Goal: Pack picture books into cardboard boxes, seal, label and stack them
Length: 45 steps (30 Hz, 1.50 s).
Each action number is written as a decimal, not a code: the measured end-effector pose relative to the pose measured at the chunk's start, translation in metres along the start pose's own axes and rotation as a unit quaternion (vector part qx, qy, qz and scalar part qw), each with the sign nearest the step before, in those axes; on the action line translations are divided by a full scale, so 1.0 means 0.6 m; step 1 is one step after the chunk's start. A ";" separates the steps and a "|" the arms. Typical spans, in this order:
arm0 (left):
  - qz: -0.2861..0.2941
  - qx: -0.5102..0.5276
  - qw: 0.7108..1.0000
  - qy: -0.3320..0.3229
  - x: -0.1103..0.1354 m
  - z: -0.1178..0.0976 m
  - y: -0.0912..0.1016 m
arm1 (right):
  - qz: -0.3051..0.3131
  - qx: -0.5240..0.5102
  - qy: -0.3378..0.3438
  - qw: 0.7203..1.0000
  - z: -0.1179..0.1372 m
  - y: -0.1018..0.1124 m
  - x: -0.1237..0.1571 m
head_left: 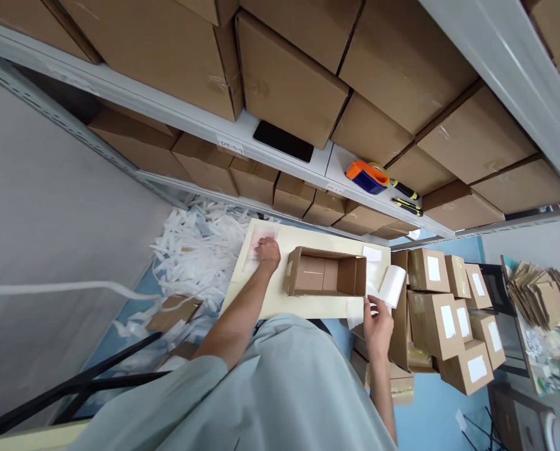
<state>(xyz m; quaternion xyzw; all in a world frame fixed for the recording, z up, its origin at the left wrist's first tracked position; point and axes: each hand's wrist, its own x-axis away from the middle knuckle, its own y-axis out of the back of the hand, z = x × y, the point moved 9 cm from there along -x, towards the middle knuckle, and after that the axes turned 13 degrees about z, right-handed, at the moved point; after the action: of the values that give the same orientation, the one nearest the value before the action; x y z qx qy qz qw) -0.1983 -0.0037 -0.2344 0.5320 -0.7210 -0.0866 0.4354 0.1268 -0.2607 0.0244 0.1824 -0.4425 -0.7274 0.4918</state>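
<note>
An open, empty-looking cardboard box (324, 275) stands on a pale yellow work board (284, 307), its opening facing up toward me. To its left, my left hand (268, 252) is closed with curled fingers over a thin clear plastic bag (254, 250) that shows reddish print or contents. My right hand (378, 321) is at the box's near right corner, thumb and forefinger closed at its edge. Just beyond that hand lies a roll of white labels (393, 285), partly unrolled. A white paper piece (372, 254) rests farther back on the board.
Shelves packed with cardboard boxes (289, 81) rise in front. On the shelf edge are a black phone-like slab (284, 141), an orange-and-blue tape dispenser (367, 176) and cutters (406, 207). Shredded paper (200, 244) heaps at left; labelled cartons (440, 319) stack at right.
</note>
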 end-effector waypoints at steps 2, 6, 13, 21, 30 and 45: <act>-0.015 0.004 0.999 0.037 0.015 0.009 0.024 | 0.011 -0.011 0.017 1.000 0.006 -0.003 -0.010; -0.057 0.012 0.994 0.091 0.068 0.037 0.102 | 0.030 -0.023 0.066 0.997 0.017 -0.006 -0.037; -0.194 0.067 0.978 -0.031 0.214 -0.030 0.252 | 0.062 -0.050 0.127 0.989 0.032 0.006 -0.093; -0.027 -0.031 0.949 -0.311 0.412 -0.293 0.171 | 0.093 -0.083 0.244 0.962 0.106 0.059 -0.112; 0.067 -0.129 0.917 -0.370 0.379 -0.350 0.014 | 0.216 0.029 0.276 0.936 0.079 -0.027 -0.144; 0.083 -0.135 0.951 -0.265 0.291 -0.283 -0.081 | 0.187 0.113 0.181 0.959 0.001 -0.077 -0.156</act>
<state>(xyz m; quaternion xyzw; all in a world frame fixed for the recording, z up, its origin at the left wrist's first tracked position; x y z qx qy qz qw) -0.0520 -0.1134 -0.0664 0.3649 -0.8335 -0.2845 0.3018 0.1428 -0.1726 -0.0292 0.2796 -0.4516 -0.5223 0.6671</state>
